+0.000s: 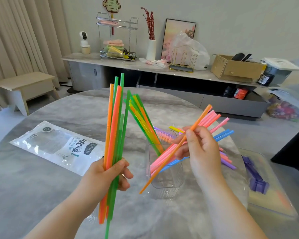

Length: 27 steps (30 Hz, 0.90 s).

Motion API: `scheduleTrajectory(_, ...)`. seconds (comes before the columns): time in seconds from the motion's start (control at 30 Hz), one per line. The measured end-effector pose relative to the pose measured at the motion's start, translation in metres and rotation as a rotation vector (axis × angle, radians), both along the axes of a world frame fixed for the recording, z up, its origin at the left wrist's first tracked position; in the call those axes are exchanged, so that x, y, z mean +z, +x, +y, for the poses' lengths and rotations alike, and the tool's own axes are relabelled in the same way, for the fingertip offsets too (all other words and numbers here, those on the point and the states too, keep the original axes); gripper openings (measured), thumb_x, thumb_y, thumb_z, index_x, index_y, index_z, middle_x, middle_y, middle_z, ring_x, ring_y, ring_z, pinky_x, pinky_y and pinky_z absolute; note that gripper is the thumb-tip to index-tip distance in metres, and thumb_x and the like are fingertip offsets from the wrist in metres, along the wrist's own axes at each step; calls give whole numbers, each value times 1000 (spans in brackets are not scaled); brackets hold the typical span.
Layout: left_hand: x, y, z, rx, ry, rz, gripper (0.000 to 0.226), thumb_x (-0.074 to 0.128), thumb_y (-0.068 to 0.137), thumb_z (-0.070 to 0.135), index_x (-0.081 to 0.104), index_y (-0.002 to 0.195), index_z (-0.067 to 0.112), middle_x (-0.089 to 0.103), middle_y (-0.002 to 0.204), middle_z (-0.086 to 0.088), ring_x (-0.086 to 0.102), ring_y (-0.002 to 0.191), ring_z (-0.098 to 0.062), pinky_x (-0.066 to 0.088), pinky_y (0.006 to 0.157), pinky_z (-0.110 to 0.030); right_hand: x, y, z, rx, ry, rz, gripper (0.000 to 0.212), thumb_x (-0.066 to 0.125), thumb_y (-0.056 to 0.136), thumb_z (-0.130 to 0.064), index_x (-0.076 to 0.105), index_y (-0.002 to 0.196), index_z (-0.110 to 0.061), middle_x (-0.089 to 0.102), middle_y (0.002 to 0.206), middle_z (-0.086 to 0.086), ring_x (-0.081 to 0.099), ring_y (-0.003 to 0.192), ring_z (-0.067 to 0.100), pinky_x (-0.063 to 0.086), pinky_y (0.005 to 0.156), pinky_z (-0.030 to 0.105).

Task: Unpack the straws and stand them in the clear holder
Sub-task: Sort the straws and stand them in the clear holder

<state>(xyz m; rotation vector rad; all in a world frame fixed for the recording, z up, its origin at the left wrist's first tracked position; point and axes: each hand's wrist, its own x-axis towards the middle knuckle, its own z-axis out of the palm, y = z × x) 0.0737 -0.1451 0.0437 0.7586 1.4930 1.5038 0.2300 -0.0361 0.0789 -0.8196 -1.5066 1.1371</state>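
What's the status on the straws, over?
Left hand grips orange-green bundle. Right hand pinches one orange straw by clear holder. Holder partly filled, nothing blocking.

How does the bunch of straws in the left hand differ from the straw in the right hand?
The left hand grips a bunch of orange and green straws; the right hand pinches a single orange straw. The bunch stands nearly upright; the single straw slants across the clear holder. Neither stands in the holder yet.
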Motion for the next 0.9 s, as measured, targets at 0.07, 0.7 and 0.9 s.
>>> scheduleTrajectory(0.07, 1, -2, -1, -17, -4, 53, 19, 48, 91, 10, 58, 76, 4, 61, 43, -3, 51, 32, -10, 43, 37, -14, 10, 4, 6, -54, 76, 4, 28, 39, 93, -7, 51, 76, -26, 61, 58, -4, 51, 36, 5, 44, 41, 13)
scheduleTrajectory(0.7, 3, -14, -3, -127, -4, -130, 25, 46, 91, 22, 59, 76, 7, 57, 46, -1, 41, 30, -12, 37, 33, -18, 18, -54, 60, -10, 179, -725, 17, 47, 90, -11, 62, 91, -3, 69, 90, 17, 57, 64, 23, 52, 75, 42)
scheduleTrajectory(0.9, 6, -13, -5, -185, 13, -162, 23, 45, 90, 18, 57, 76, 5, 58, 46, -2, 41, 30, -11, 37, 33, -18, 18, -61, 52, 2, 166, -799, 32, 52, 88, -15, 52, 120, -11, 56, 121, 7, 60, 94, 28, 46, 82, 36)
